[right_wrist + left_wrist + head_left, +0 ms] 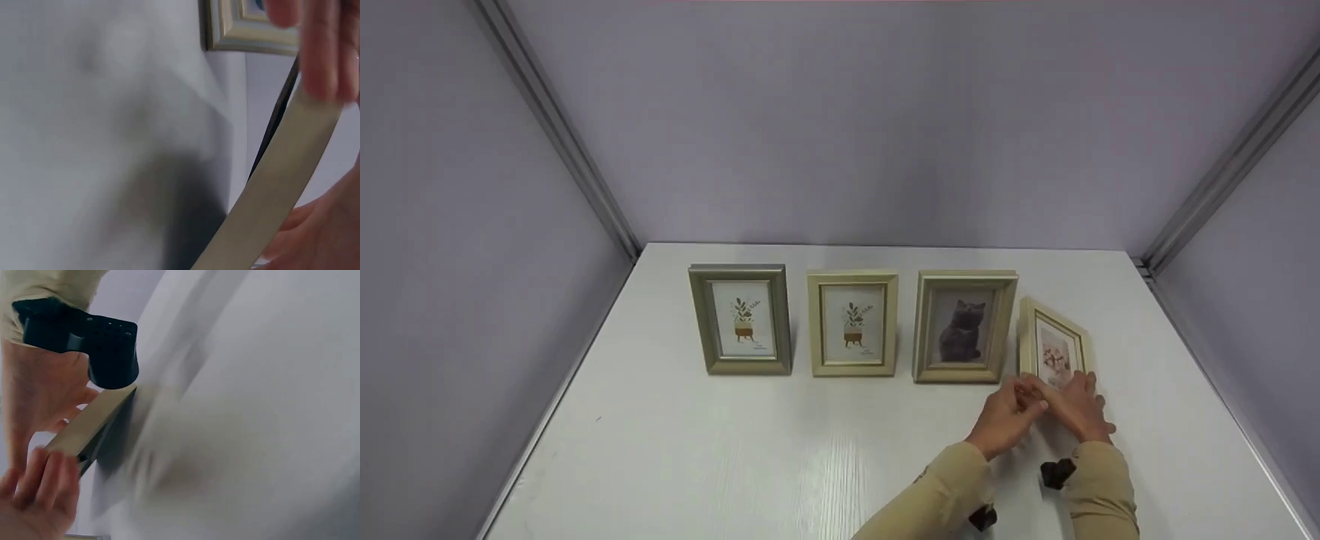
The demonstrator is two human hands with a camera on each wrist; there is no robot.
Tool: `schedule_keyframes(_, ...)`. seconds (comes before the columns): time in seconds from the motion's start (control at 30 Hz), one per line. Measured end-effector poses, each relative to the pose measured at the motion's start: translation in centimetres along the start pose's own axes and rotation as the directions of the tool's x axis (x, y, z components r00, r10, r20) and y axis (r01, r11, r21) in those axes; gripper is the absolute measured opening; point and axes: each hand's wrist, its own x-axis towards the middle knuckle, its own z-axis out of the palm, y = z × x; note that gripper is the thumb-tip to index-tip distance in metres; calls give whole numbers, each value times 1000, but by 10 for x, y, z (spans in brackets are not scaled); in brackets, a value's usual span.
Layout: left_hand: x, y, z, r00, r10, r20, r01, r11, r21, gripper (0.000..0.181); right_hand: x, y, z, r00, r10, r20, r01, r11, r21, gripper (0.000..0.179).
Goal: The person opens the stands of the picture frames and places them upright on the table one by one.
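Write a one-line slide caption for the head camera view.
Both hands, left hand and right hand, hold the angled fourth picture frame beside three upright frames on a white table.

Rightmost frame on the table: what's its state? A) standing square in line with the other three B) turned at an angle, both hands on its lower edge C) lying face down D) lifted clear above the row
B: the rightmost frame stands skewed relative to the cat frame beside it, with the left hand and right hand gripping its lower edge.
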Motion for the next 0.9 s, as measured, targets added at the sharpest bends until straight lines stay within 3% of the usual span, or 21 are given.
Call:
schedule_keyframes(0.07, 2, -2, 1, 995, -13, -99, 15, 1000, 14, 22, -2, -1, 1, 1000, 6, -16, -6, 1000, 9, 126)
schedule_keyframes(0.17, 3, -3, 3, 987, -63, -145, 67, 998, 20, 32, -5, -2, 1, 999, 19, -29, -18, 999, 31, 127)
schedule_keyframes(0.27, 4, -3, 7, 992, -101, -72, 101, 995, 5, 45, -8, -2, 0, 999, 35, -29, -33, 997, 73, 126)
schedule_keyframes(0.4, 4, -3, 12, 994, -107, 29, 108, 993, -55, 41, -10, -8, 1, 1000, 15, -9, -13, 973, 232, 122)
schedule_keyframes(0.5, 6, -4, 13, 993, -107, 43, 111, 989, -100, 36, -14, -12, 4, 1000, 4, 8, -7, 945, 328, 123)
schedule_keyframes(0.7, 6, -9, 13, 991, -128, 44, 134, 973, -187, 39, -26, -11, 9, 999, 29, 29, -37, 944, 329, 124)
schedule_keyframes(0.9, 2, -8, 18, 994, -92, 56, 99, 983, -154, 35, -35, -7, 7, 998, 54, 39, -65, 933, 355, 123)
